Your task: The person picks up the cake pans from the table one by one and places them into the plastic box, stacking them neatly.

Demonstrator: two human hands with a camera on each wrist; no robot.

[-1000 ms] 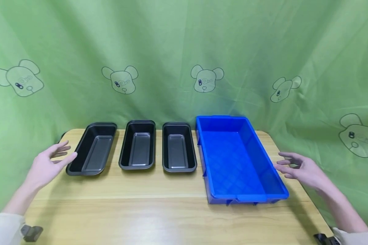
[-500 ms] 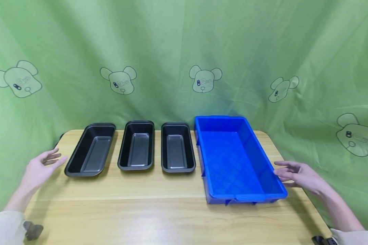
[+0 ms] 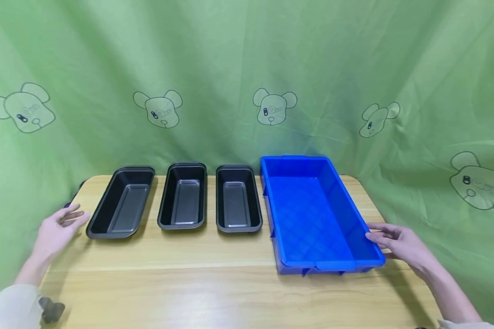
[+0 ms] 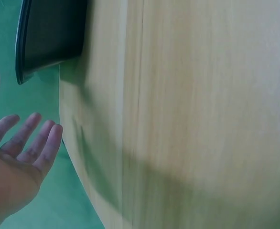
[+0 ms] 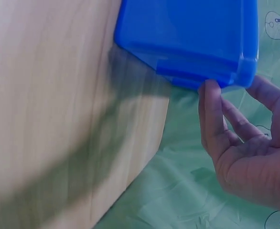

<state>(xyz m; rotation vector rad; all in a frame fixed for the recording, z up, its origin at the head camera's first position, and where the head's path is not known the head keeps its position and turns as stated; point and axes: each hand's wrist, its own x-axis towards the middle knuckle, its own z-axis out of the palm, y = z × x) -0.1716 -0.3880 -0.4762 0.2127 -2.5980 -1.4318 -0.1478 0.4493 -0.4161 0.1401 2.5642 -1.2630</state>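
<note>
Three black loaf pans stand side by side on the table: the left pan (image 3: pixel 125 203), the middle pan (image 3: pixel 186 201) and the right pan (image 3: pixel 237 201). My left hand (image 3: pixel 55 233) is beside the left pan, fingers spread and apart from it in the left wrist view, holding nothing. To the right of the pans sits a shallow blue plastic bin (image 3: pixel 277 233) with nothing in it. My right hand (image 3: pixel 403 246) holds the bin's right side near the front corner, its thumb over the rim and its fingers (image 5: pixel 210 102) against the outer wall.
The light wooden table (image 3: pixel 189 292) has rounded back corners. A green curtain (image 3: pixel 218 55) with printed mouse heads hangs right behind and around it. Dark wrist mounts show at the sleeves.
My left hand has drawn back from over the left pan to its outer side. My right hand has come down and in, from beside the bin onto its rim. Pans and bin stay put.
</note>
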